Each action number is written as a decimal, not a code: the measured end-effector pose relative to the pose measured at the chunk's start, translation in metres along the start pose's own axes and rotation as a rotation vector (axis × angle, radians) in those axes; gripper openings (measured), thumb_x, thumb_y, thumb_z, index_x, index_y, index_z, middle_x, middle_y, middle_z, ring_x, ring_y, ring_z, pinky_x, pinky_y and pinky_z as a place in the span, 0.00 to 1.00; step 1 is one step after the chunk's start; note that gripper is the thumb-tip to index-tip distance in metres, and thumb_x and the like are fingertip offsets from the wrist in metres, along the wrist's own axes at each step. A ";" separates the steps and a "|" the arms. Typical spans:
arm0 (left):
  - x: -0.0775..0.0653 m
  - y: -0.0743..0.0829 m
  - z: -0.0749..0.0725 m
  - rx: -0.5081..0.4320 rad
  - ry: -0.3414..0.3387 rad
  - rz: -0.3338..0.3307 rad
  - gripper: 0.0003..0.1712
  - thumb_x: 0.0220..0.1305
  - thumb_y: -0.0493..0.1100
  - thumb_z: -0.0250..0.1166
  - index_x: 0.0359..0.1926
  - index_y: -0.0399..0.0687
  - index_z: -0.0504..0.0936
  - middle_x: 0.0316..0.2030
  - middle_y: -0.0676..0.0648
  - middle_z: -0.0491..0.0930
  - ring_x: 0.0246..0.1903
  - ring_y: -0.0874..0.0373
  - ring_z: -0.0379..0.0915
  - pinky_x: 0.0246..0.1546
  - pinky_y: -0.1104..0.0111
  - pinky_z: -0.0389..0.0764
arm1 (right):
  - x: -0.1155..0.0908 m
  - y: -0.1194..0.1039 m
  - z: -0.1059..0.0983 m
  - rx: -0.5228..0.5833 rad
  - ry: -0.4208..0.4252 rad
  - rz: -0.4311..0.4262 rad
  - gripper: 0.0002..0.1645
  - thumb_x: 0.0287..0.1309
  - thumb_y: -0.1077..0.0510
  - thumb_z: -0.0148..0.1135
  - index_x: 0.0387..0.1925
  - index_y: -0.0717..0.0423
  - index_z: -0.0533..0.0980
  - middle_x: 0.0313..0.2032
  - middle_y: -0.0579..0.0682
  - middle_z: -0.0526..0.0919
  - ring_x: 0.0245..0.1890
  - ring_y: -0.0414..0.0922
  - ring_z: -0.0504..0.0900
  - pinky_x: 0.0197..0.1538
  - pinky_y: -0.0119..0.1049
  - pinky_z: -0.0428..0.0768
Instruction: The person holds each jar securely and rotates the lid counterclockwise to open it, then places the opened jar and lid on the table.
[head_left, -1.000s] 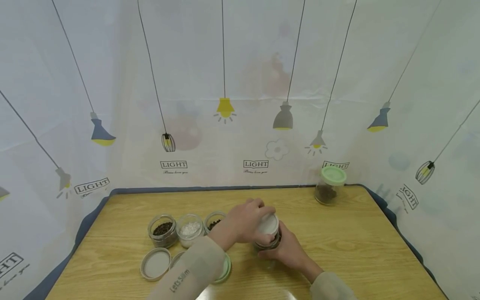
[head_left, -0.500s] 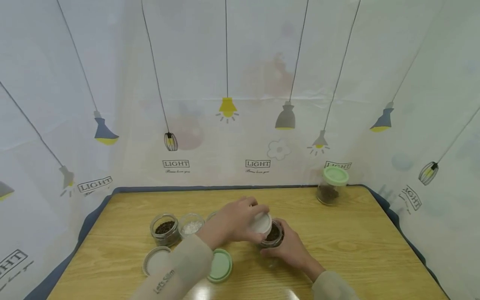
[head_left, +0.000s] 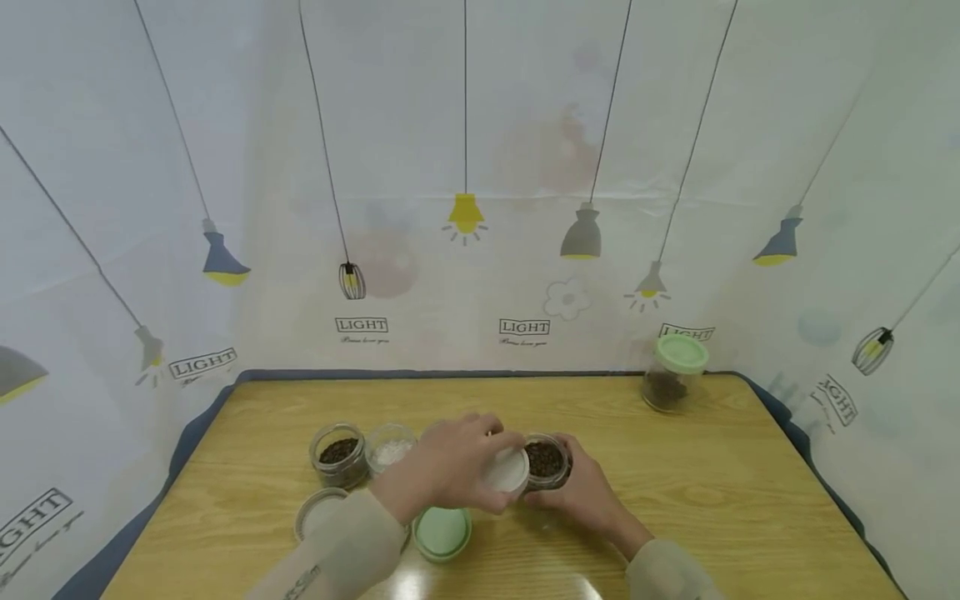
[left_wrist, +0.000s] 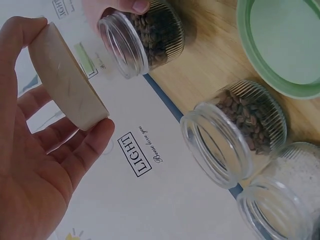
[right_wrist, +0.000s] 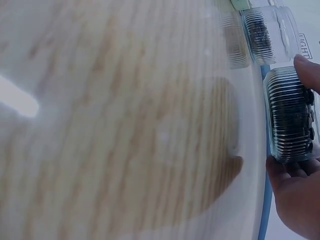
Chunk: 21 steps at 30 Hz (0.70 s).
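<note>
My left hand [head_left: 453, 467] pinches a white lid [left_wrist: 67, 80] by its edge between thumb and fingers, tilted. The lid is off the jar, just left of its mouth. My right hand [head_left: 588, 496] grips a ribbed glass jar [right_wrist: 290, 117] round its side. Small dark brown beans [head_left: 546, 458] fill much of that jar, and its mouth is uncovered. Left of the hands stand open jars: one with dark beans [head_left: 341, 458], one with white grains [head_left: 392, 450]. A third bean jar [left_wrist: 240, 130], in the left wrist view, is mostly hidden behind my left hand in the head view.
A green lid [head_left: 442, 532] and a white-lined lid [head_left: 318, 510] lie at the front left of the wooden table [head_left: 712, 517]; my left sleeve covers part of that area. A jar with a green lid [head_left: 675, 375] stands at the back right. A printed curtain [head_left: 420, 125] hangs behind.
My left hand has lifted the white lid off the jar and carried it leftward, uncovering the beans. My right hand keeps its grip on the jar.
</note>
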<state>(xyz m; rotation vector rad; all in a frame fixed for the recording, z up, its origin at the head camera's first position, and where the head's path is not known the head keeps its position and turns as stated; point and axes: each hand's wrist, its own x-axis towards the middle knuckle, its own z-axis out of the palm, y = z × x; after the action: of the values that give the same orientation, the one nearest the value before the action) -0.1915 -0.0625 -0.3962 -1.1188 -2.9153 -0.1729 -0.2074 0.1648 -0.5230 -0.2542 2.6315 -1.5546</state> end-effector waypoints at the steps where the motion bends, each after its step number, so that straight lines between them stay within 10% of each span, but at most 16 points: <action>1: -0.002 0.000 0.001 -0.001 -0.001 0.005 0.38 0.48 0.69 0.65 0.63 0.73 0.72 0.50 0.54 0.76 0.44 0.60 0.72 0.31 0.72 0.75 | 0.000 0.000 0.000 -0.006 -0.001 0.001 0.58 0.32 0.43 0.83 0.66 0.52 0.63 0.58 0.50 0.76 0.57 0.45 0.76 0.59 0.45 0.74; 21: -0.029 0.000 0.018 -0.154 -0.061 0.038 0.40 0.46 0.72 0.69 0.61 0.72 0.70 0.50 0.55 0.72 0.42 0.61 0.74 0.34 0.74 0.79 | 0.005 -0.002 0.001 0.006 0.008 0.011 0.59 0.31 0.45 0.84 0.66 0.52 0.63 0.60 0.51 0.75 0.61 0.48 0.74 0.66 0.50 0.71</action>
<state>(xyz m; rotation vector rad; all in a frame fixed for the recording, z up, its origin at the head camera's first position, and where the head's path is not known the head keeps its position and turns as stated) -0.1693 -0.0800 -0.4156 -1.2204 -2.9746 -0.3757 -0.2122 0.1621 -0.5214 -0.2335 2.6292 -1.5637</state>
